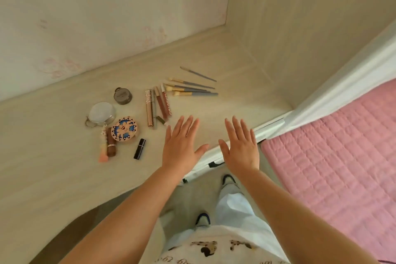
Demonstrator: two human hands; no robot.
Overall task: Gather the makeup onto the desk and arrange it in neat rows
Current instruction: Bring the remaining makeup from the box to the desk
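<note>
Makeup lies on the pale wooden desk [53, 178]. Several grey-handled brushes [192, 90] fan out at the back right. Beside them lie lip gloss tubes [162, 103] and a gold tube [149, 107]. To the left sit a dark round compact [122, 96], a clear round jar [101, 112] and a blue patterned compact [124, 129]. In front lie a peach tassel item [103, 146], a brown lipstick [111, 146] and a black lipstick [139, 148]. My left hand [182, 146] and right hand [241, 146] hover flat with fingers spread, near the desk's right front edge, holding nothing.
Wooden panels [107, 17] wall the desk at the back and right. A bed with a pink quilt [332, 167] lies to the right behind a white rail [321, 96]. My legs and shoes [202, 218] stand on the floor below.
</note>
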